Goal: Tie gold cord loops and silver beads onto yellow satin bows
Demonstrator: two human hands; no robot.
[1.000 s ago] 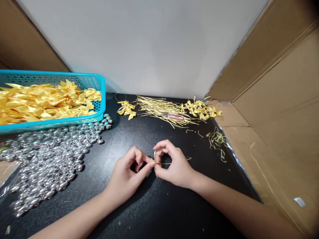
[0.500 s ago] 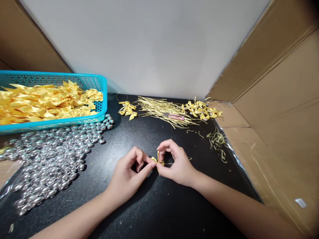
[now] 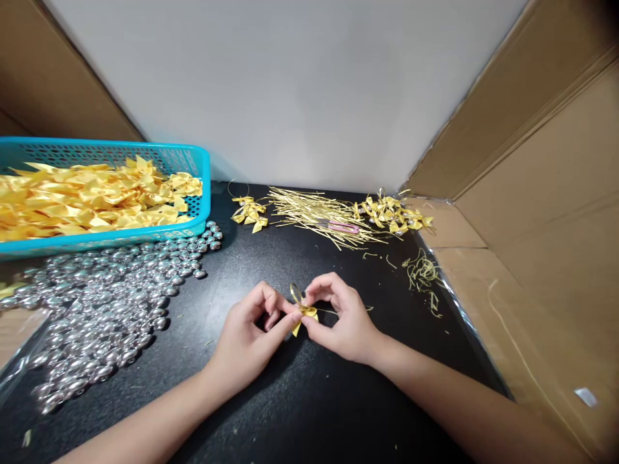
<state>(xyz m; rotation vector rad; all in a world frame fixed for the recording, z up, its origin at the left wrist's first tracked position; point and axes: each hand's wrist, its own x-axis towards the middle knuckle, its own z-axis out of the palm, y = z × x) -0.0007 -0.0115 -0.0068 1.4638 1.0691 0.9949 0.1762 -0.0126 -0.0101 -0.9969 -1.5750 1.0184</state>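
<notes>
A small yellow ribbon bow (image 3: 300, 312) sits pinched between both hands over the middle of the black table (image 3: 300, 399). My left hand (image 3: 249, 338) grips its left side with thumb and forefinger closed. My right hand (image 3: 341, 319) pinches its right side, and a thin gold string trails off to the right from that pinch. A loop of the bow stands up between the fingertips and one tail hangs down.
A teal basket (image 3: 198, 193) heaped with yellow ribbon bows stands at the left. Silver beads (image 3: 106, 309) spread in front of it. Gold strings (image 3: 314, 212) with a pink clipper (image 3: 341, 227), finished bows (image 3: 391, 216) and string scraps (image 3: 420, 274) lie at the back. Cardboard walls stand right and left.
The bow has turned between my fingertips: its loop now stands up and a tail hangs below. Both hands stayed in place.
</notes>
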